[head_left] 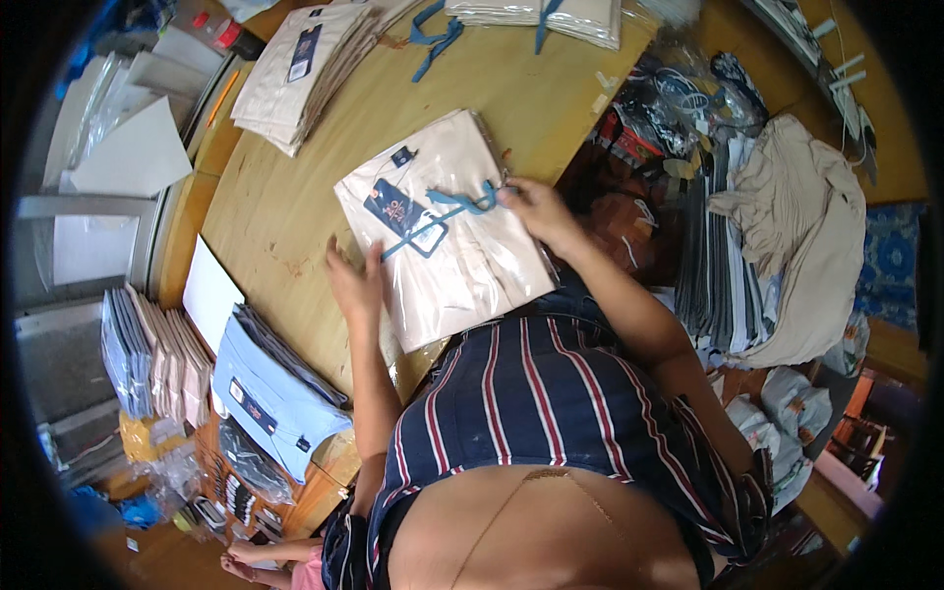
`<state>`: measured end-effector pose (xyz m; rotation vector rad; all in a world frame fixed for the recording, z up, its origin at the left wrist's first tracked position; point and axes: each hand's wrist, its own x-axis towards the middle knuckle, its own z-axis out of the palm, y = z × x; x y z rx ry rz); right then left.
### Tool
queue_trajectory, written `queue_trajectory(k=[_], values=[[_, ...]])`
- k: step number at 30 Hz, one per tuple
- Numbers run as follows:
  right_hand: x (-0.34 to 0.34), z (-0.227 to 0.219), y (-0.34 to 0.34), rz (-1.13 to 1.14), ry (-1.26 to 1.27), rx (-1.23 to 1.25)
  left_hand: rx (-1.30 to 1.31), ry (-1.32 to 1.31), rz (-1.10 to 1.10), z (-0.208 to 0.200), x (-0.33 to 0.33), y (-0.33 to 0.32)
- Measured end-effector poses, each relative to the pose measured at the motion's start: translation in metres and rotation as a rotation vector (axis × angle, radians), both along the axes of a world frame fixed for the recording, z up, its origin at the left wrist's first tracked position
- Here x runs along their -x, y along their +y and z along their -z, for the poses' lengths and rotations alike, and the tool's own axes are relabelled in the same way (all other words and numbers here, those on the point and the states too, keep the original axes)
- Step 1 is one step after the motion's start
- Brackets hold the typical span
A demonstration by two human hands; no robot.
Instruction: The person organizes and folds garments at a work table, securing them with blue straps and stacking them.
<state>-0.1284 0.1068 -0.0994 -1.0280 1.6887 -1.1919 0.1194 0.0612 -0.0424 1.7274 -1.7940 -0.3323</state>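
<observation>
A packet of folded cream garments [472, 285] in clear plastic lies in front of me on the table, with dark blue tags on its top. A blue cloth ribbon [425, 234] runs slantwise across it and bunches in a loop near the right edge. There, the fingers of my right hand [543, 214] are closed on the ribbon at the packet's side. At the left edge is my left hand [354, 283], its fingers spread and the thumb by the ribbon's other end. Whether it touches the ribbon is hard to see.
Cream packets [305, 69] lie at the far left and more [580, 20] at the far edge, with another blue ribbon [433, 39]. Light blue folded shirts [265, 383] sit near left. Clothes piles [787, 236] stand right of the table. Another person's hands [246, 556] show lower left.
</observation>
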Motion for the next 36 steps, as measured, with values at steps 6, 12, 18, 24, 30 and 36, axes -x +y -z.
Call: queue_trajectory(k=[6, 12, 18, 24, 30, 36], values=[[-0.007, -0.051, 0.027, -0.250, -0.589, 0.230, -0.793, 1.119, 0.023, 0.002, -0.024, 0.005], [0.095, -0.043, 0.085, -0.308, -1.119, 0.520, -0.767, 1.226, 0.278, -0.032, 0.055, 0.019], [0.130, 0.034, 0.183, 0.104, -1.191, 0.939, -1.187, 1.122, 0.259, -0.019, 0.274, 0.072], [0.194, 0.077, 0.229, 0.859, -1.135, 0.134, -1.423, 0.986, 0.317, 0.125, 0.358, 0.117], [0.240, 0.195, 0.217, 0.844, -0.592, -0.119, -0.540, -0.193, 0.846, 0.047, 0.327, 0.090], [0.242, 0.346, 0.158, 0.692, -0.622, -0.102, 0.061, -0.424, 0.645, -0.012, 0.265, -0.018]])
